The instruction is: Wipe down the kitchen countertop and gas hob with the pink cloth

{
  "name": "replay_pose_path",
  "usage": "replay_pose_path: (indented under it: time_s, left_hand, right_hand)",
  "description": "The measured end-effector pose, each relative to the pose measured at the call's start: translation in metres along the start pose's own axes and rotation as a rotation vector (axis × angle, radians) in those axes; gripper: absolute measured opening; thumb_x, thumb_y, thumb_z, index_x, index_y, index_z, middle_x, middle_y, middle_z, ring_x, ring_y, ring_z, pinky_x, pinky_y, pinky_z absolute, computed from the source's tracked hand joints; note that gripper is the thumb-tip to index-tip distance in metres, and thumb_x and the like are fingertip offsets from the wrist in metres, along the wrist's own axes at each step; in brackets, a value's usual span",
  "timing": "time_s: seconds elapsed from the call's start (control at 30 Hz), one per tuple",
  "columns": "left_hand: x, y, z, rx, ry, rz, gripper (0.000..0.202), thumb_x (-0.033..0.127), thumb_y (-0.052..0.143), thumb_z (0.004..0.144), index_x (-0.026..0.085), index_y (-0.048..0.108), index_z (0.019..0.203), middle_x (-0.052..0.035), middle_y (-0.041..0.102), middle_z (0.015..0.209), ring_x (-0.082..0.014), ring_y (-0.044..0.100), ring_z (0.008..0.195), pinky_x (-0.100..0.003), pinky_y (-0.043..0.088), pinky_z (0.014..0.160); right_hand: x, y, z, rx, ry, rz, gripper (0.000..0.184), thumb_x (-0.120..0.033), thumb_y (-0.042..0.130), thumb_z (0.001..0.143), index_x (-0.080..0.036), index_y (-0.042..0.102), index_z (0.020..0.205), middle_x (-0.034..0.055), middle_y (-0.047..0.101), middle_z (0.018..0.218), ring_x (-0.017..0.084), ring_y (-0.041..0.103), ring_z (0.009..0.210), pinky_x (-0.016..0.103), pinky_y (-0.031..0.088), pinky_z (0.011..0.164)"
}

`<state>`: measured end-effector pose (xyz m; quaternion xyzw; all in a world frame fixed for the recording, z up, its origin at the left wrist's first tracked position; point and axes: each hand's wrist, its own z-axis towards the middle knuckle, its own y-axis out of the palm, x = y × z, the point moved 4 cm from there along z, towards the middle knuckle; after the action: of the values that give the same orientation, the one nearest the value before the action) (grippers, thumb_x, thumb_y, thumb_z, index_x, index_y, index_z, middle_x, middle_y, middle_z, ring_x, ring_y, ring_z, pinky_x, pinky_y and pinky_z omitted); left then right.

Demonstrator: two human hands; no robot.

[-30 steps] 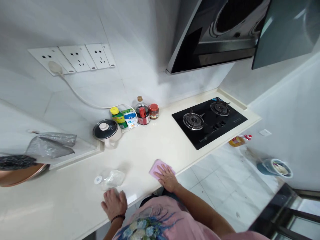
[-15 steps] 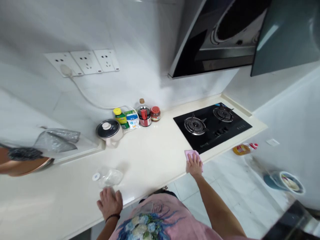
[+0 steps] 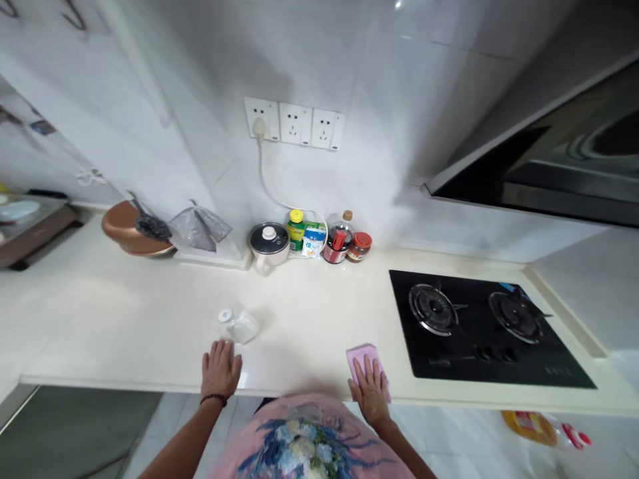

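Observation:
My right hand (image 3: 370, 392) lies flat with spread fingers on a folded pink cloth (image 3: 360, 356), pressing it against the counter (image 3: 309, 319) by its front edge. The cloth is a little left of the black gas stove (image 3: 469, 362). My left hand (image 3: 220, 369) rests palm down on the counter, fingers apart and holding nothing. Just beyond its fingertips a clear plastic jar (image 3: 243, 327) with a white lid lies on its side. Whether the fingers touch the jar, I cannot tell.
Along the wall stand a small electric pot (image 3: 269, 243), a yellow-capped green bottle (image 3: 296, 231), a white-and-blue packet (image 3: 313, 243), a dark sauce bottle (image 3: 335, 249) and a red-lidded jar (image 3: 359, 246). A copper-coloured pan (image 3: 122, 226) is left. An oil bottle (image 3: 529, 426) lies below the counter.
The view has turned left, showing more counter there. My right hand and the pink cloth have slid left, away from the stove's corner. My left hand stays near the clear jar.

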<state>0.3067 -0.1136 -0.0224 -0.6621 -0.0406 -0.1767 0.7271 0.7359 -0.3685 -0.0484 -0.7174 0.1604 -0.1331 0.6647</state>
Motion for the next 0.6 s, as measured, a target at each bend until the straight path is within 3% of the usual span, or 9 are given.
replay_pose_path:
  time_s: [0.17, 0.37, 0.5, 0.6]
  left_hand:
    - [-0.001, 0.000, -0.001, -0.011, -0.004, -0.004, 0.054, 0.041, 0.037, 0.097, 0.012, 0.059, 0.138, -0.0212, 0.056, 0.150, -0.0343, 0.033, 0.153, -0.060, 0.023, 0.125]
    - [-0.001, -0.003, -0.002, -0.022, -0.011, -0.027, 0.051, 0.041, 0.039, 0.096, 0.015, 0.059, 0.136, -0.0192, 0.056, 0.150, -0.0341, 0.033, 0.153, -0.060, 0.021, 0.125]
    - [0.001, -0.005, -0.003, -0.023, -0.016, -0.051, 0.051, 0.041, 0.042, 0.096, 0.018, 0.057, 0.139, -0.0168, 0.054, 0.153, -0.0323, 0.029, 0.155, -0.058, 0.019, 0.126]
    - [0.002, -0.006, -0.004, -0.029, -0.017, -0.051, 0.052, 0.042, 0.040, 0.096, 0.017, 0.056, 0.139, -0.0174, 0.053, 0.154, -0.0317, 0.027, 0.156, -0.058, 0.019, 0.126]
  right_hand:
    - [0.009, -0.016, 0.054, -0.087, -0.048, -0.013, 0.064, -0.057, 0.025, 0.103, -0.036, 0.026, 0.163, 0.0014, 0.014, 0.174, 0.034, 0.007, 0.160, 0.060, 0.021, 0.125]
    - [0.012, -0.037, 0.163, -0.199, -0.091, 0.003, 0.067, -0.060, 0.014, 0.103, -0.036, 0.013, 0.165, -0.0013, -0.003, 0.175, 0.030, -0.001, 0.161, 0.058, 0.013, 0.127]
    - [0.003, -0.051, 0.223, -0.222, -0.030, 0.037, 0.069, -0.064, 0.011, 0.102, -0.037, 0.007, 0.165, -0.0015, -0.008, 0.175, 0.031, -0.004, 0.161, 0.059, 0.009, 0.127]
    - [-0.006, -0.058, 0.242, -0.209, 0.045, 0.066, 0.073, -0.068, 0.010, 0.100, -0.036, 0.004, 0.165, 0.0008, -0.006, 0.175, 0.033, -0.004, 0.160, 0.061, 0.009, 0.126]
